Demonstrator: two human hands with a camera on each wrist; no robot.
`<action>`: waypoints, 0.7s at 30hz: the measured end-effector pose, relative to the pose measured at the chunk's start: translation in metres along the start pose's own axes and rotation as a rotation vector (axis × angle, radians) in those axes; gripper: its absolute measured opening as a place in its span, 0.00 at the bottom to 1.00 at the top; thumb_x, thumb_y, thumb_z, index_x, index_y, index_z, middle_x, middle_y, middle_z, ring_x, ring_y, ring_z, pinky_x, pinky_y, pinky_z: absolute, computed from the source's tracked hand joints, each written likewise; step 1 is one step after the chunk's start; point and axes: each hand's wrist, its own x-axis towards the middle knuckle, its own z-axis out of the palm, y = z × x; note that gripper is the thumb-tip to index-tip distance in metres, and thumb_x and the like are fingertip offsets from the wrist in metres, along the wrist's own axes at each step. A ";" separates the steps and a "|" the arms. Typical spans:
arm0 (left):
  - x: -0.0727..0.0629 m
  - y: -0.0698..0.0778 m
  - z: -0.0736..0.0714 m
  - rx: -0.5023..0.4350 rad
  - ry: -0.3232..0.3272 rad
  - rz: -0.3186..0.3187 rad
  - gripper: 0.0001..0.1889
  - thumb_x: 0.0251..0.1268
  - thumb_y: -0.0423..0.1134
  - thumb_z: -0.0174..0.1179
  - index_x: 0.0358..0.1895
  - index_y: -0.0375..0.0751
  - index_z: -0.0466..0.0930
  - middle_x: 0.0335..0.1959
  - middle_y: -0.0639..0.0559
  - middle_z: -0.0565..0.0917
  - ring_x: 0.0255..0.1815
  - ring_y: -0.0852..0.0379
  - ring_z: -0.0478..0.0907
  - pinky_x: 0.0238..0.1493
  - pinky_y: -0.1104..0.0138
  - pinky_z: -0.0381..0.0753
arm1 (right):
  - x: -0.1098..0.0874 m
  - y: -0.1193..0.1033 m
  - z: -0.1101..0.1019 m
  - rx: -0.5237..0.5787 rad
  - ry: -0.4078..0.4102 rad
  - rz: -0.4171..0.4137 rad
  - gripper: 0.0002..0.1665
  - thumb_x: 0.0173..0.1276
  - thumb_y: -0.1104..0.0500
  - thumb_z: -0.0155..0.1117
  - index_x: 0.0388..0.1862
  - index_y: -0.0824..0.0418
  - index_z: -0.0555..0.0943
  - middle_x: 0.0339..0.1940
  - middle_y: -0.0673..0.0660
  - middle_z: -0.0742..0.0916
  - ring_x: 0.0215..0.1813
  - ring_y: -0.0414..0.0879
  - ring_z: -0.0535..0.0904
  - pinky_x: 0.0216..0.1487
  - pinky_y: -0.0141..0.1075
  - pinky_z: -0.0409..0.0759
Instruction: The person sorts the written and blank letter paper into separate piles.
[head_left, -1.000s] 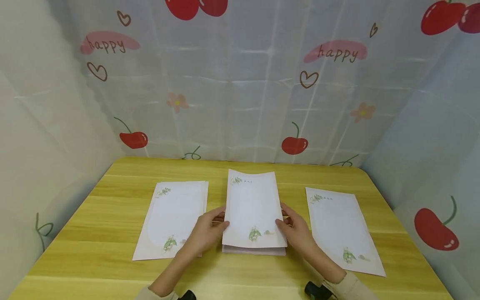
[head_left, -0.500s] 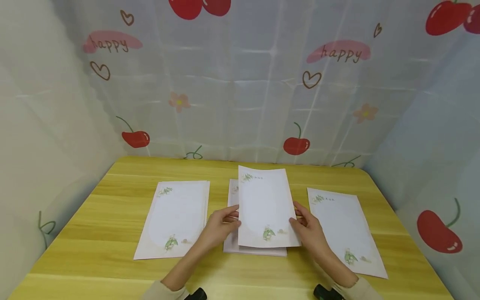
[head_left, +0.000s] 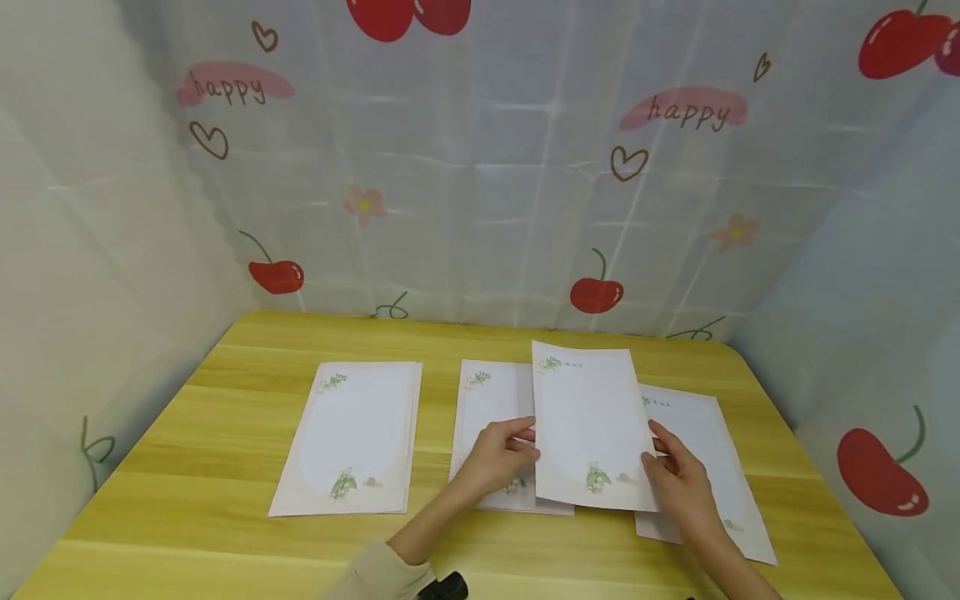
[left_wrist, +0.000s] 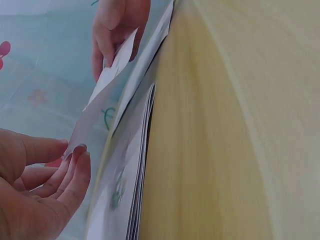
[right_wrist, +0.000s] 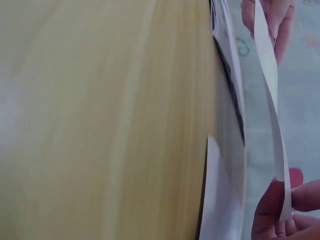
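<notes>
- Sheet of paper (head_left: 592, 425): held up over the table (head_left: 187, 492), above the ground between the middle pile (head_left: 497, 400) and the right-hand paper (head_left: 708, 450); it overlaps both as seen from the head, while the wrist views show it clear of the tabletop.
- Stage, as judged from the layout: lifting is done and setting down is not; the work looks to be midway through moving this one sheet.
- Left to handle, by the same judgement: the middle pile, which shows several layered edges in the left wrist view; the sheets cannot be counted.
- Left pile (head_left: 360, 433): toward the table's left edge, more than one sheet, edges slightly uneven. Right-hand paper: nearer the right edge, set askew; whether it is single cannot be told.
- Left hand (head_left: 495, 458): thumb and fingertips pinch the sheet's left edge. Right hand (head_left: 678, 483): thumb and fingers nearly together, gripping the right edge.
- Appearance: white with a faintly tinted border, a green sprig and tiny lettering at the far left corner, a larger sprig toward the near edge, the middle unprinted; the sheet bows gently between the hands.
</notes>
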 end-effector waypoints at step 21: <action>0.032 0.019 0.087 -0.033 -0.109 -0.053 0.27 0.58 0.25 0.67 0.63 0.29 0.76 0.39 0.53 0.83 0.36 0.66 0.79 0.35 0.74 0.80 | -0.009 0.046 -0.068 -0.094 0.168 0.249 0.33 0.80 0.59 0.43 0.81 0.58 0.53 0.71 0.69 0.65 0.59 0.58 0.63 0.41 0.19 0.63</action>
